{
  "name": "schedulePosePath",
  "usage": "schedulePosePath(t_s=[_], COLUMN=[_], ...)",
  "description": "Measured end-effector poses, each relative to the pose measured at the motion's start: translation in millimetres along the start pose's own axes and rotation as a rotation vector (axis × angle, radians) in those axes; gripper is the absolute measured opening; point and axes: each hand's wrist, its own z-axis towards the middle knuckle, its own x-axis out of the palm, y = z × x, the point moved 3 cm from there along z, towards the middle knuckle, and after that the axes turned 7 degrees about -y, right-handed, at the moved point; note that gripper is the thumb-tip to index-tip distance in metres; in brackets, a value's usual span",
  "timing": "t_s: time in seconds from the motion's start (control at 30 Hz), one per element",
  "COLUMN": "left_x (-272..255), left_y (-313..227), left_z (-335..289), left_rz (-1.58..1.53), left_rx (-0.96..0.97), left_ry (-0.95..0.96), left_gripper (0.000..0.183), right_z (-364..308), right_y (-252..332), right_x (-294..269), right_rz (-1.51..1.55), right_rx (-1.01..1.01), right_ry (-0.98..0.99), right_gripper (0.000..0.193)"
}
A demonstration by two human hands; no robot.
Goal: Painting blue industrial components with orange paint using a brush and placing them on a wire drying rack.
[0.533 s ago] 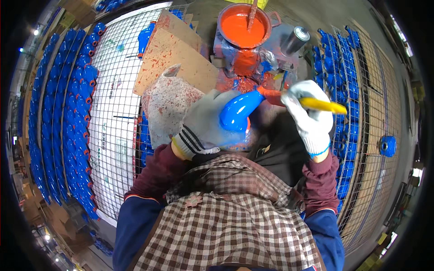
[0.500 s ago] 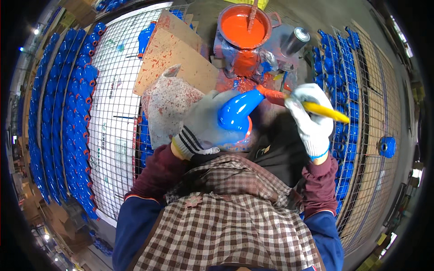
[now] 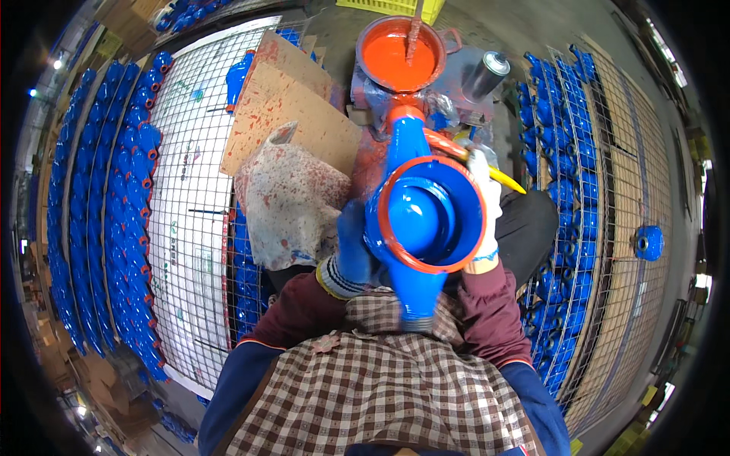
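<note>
A blue water meter body, a round open bowl with a pipe stub at each end, is held upright before me, its mouth facing up. Its rim and far stub end are orange; the near stub is threaded. My left hand, in a glove with a blue palm, grips the bowl's left side, fingers partly hidden. In a white glove, my right hand is closed round a paintbrush with a yellow handle and orange-smeared front end. That hand also lies against the bowl's right side.
Beyond the body stands a pot of orange paint with a stick in it, beside a dark spray can. A paint-spattered cloth and cardboard lie left. Wire racks with many blue bodies flank me.
The blue body in view has turned mouth up and sits nearer the camera. My right hand has moved left with the brush, up against the body; my left hand has shifted lower.
</note>
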Motion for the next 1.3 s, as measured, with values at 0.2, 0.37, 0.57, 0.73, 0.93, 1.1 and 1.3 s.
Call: schedulePosePath(t_s=[0.2,0.37,0.57,0.73,0.93,1.1,1.3], left_x=[27.1,21.3,47.9,61.0,58.9,47.5,11.3], left_y=[-26.9,-29.4,-54.0,-54.2,-56.2,-55.1,-48.3], left_z=[15.1,22.4,18.3,15.9,17.2,20.9,20.7], left_rz=[-0.549,0.024,1.436,1.857,1.839,1.683,0.969], left_rx=[-0.172,-0.240,0.623,0.625,0.669,0.628,0.467], left_ry=[0.259,0.059,0.194,0.253,0.235,0.127,0.174], left_gripper=[0.095,0.082,0.067,0.056,0.055,0.068,0.089], right_z=[32.3,25.3,31.1,20.7,-5.0,-21.4,-32.4], right_y=[-14.0,68.6,106.8,96.6,117.5,128.0,123.4], right_x=[-41.2,-21.6,-1.6,23.8,31.8,19.1,-8.3], right_rz=[-0.149,0.183,-1.102,-1.149,-1.247,-1.071,-0.454], right_rx=[-0.212,-0.279,-1.200,-1.231,-1.231,-1.036,-0.881], right_ry=[0.010,-0.098,0.251,0.451,0.333,0.250,0.327], right_gripper=[0.030,0.020,0.026,0.026,0.015,0.016,0.012])
